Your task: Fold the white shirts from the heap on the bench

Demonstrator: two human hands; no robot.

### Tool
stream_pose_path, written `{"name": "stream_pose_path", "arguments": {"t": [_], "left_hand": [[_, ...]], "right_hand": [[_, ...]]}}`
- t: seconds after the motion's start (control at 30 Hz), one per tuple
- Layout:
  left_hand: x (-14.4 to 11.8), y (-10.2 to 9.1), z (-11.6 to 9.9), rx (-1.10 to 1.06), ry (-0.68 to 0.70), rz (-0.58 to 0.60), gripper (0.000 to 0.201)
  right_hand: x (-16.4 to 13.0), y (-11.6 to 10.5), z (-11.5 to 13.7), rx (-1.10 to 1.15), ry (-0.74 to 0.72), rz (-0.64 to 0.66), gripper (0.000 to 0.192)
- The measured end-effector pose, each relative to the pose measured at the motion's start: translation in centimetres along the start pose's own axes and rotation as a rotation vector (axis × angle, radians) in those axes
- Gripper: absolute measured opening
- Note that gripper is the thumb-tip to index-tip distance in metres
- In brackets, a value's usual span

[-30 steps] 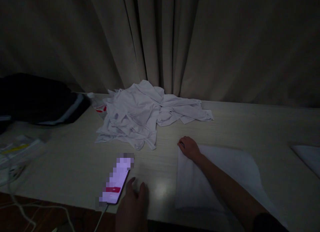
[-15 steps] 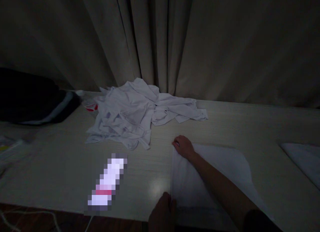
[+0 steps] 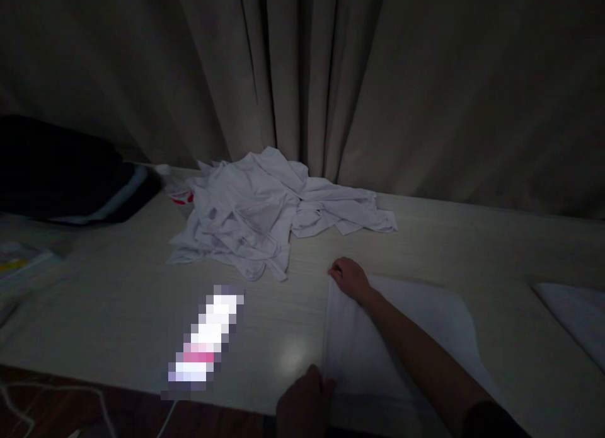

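A flat white cloth (image 3: 425, 312), smooth with a rounded far right corner, lies near the table's front edge. My right hand (image 3: 348, 278) reaches across it, closed in a pinch on its far left corner. My left hand (image 3: 305, 401) is closed at the near left corner of the same cloth, thumb and finger gripping its edge. The cloth's left edge runs straight between both hands. My right forearm hides part of its middle.
A crumpled heap of white garments (image 3: 255, 205) lies toward the curtain (image 3: 425, 97). Left of it are a bottle with a red label (image 3: 182, 197) and a black bundle (image 3: 61, 173). A lit, pixelated phone-like object (image 3: 208, 337) lies left. Another white cloth (image 3: 574, 312) lies far right.
The view has shifted slightly, so the heap and bottle appear a little further right. Both hands keep their hold on the same corners of the cloth.
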State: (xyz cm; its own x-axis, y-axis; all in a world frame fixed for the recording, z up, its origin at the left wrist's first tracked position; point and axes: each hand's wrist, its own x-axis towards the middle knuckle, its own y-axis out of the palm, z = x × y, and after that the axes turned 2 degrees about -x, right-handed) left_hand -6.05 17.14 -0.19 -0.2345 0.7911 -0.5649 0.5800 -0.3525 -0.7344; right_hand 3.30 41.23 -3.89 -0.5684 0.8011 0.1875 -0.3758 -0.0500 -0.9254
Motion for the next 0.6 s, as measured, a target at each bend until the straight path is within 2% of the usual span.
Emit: {"name": "stream_pose_path", "arguments": {"t": [0.07, 0.13, 0.27, 0.33, 0.4, 0.47, 0.6], "left_hand": [[0.3, 0.1, 0.2, 0.034, 0.031, -0.069, 0.022], [0.9, 0.8, 0.9, 0.063, 0.15, -0.203, 0.019], [2.4, 3.1, 2.8, 0.184, 0.705, -0.673, 0.029], [3.0, 4.0, 3.4, 0.252, 0.906, -0.845, 0.033], [3.1, 4.4, 3.5, 0.338, 0.994, -0.869, 0.034], [3.1, 4.7, 3.2, 0.408, 1.027, -0.83, 0.039], [3.1, 5.8, 2.6, 0.386, 1.006, -0.839, 0.045]], "right_hand": [[-0.2, 0.1, 0.1, -0.018, 0.007, -0.018, 0.019], [-0.3, 0.3, 0.3, -0.039, 0.017, -0.04, 0.022], [-0.4, 0.6, 0.3, -0.07, 0.036, -0.076, 0.026], [-0.4, 0.7, 0.2, -0.079, 0.038, -0.087, 0.026], [-0.4, 0.7, 0.2, -0.086, 0.035, -0.097, 0.024], [-0.4, 0.8, 0.2, -0.093, 0.03, -0.106, 0.023], [-0.4, 0.9, 0.2, -0.115, 0.022, -0.115, 0.022]]}}
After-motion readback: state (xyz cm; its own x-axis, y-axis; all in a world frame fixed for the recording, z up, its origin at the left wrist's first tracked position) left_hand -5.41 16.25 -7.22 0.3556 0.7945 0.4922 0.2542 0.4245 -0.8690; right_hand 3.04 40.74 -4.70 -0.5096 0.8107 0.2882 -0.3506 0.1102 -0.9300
